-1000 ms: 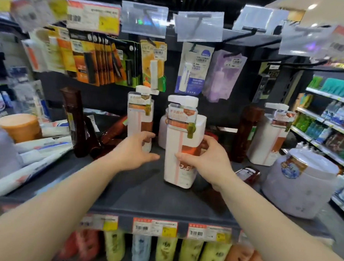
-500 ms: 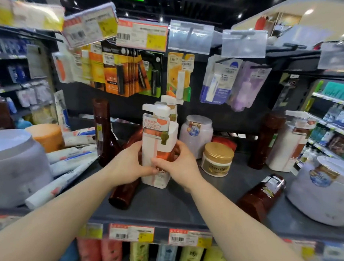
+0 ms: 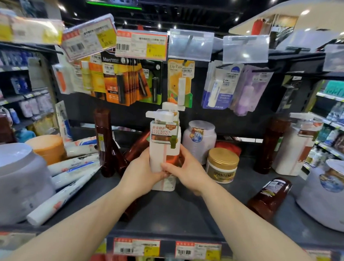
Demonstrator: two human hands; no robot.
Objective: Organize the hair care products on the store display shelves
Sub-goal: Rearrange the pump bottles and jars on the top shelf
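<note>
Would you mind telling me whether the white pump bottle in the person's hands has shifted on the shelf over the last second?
Yes. The white pump bottle moved left, toward the upright brown bottle.

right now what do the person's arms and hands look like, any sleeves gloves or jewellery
Both forearms are bare all the way to the bottom edge of the head view; no sleeve shows. The left hand and right hand wear no gloves. No watch, bracelet or band shows at either wrist, and no ring can be made out on the fingers that show. Nails look short and unpainted, though the picture is soft there.
</note>
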